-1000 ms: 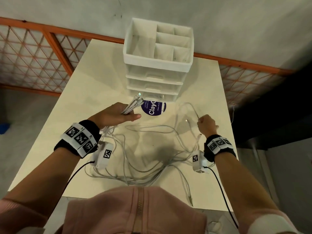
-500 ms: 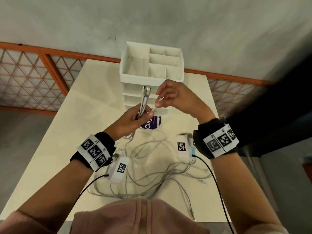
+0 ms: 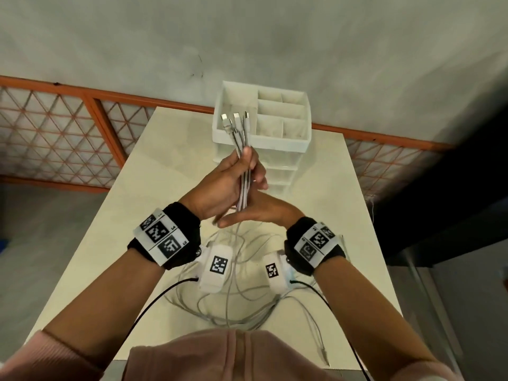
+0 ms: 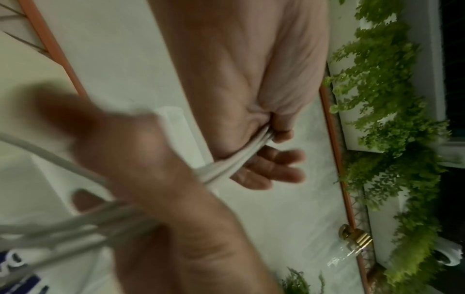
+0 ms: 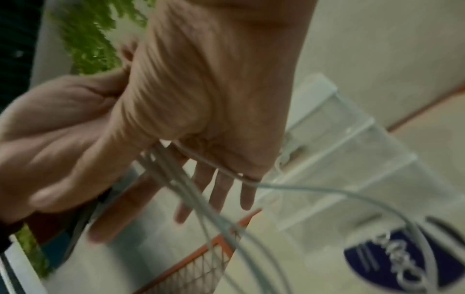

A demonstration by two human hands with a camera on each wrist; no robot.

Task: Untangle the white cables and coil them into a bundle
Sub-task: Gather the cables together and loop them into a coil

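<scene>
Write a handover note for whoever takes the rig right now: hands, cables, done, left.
Left hand: grips the cables in a bunch, plugs pointing up, raised in front of the organizer.
Right hand: fingers straight, pressed against the bunch just below the left hand; no grip.
Cables: the rest hangs down to the table and lies there in loose tangled loops.
Done: plug ends gathered and aligned.
Left: untangle the loops, coil everything into one bundle.
</scene>
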